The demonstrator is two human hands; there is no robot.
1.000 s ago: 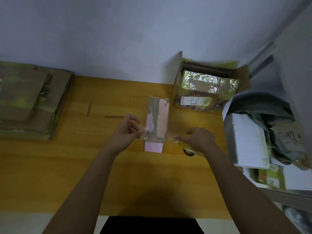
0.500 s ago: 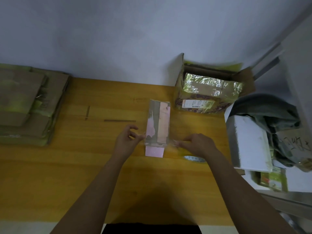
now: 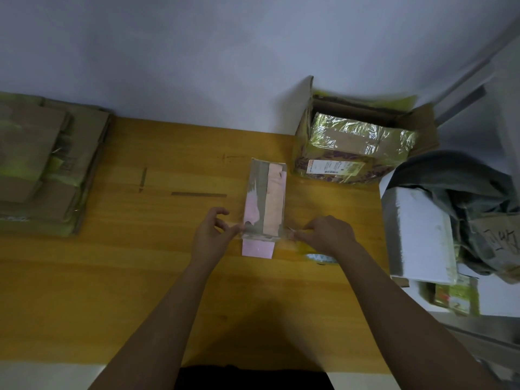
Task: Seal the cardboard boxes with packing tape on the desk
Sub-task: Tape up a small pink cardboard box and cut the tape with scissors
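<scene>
**Both hands pinching tape across near end of small box**

Small box (image 3: 266, 198) lies flat at mid desk (image 3: 112, 277), long axis running away from the person. Top is pinkish w/ a grey-brown strip down the middle; a pink flap (image 3: 257, 248) sticks out at the near end, flat on the wood.

Left hand (image 3: 211, 235) sits just beside the box's near-left corner. Thumb & forefinger pinched together on one end of a clear tape strip (image 3: 261, 233); other fingers curled loosely above. Right hand (image 3: 327, 233) is at the near-right corner, fingers curled, tips pinching the other end of the strip. Tape spans the near end of the box between the two hands; it's clear & hard to see, so can't tell how much is stuck down.

Tape roll (image 3: 320, 258) lies on the desk just beside the right wrist, partly hidden by it.

Elsewhere: stack of flattened cardboard (image 3: 42, 170) at desk's left edge. Open carton (image 3: 363, 136) at the far right corner vs. the wall, w/ a plastic-wrapped parcel inside & a white label on its front. Off the right edge, a white foam block (image 3: 419, 235) w/ dark cloth (image 3: 461, 187) heaped next to it.
</scene>
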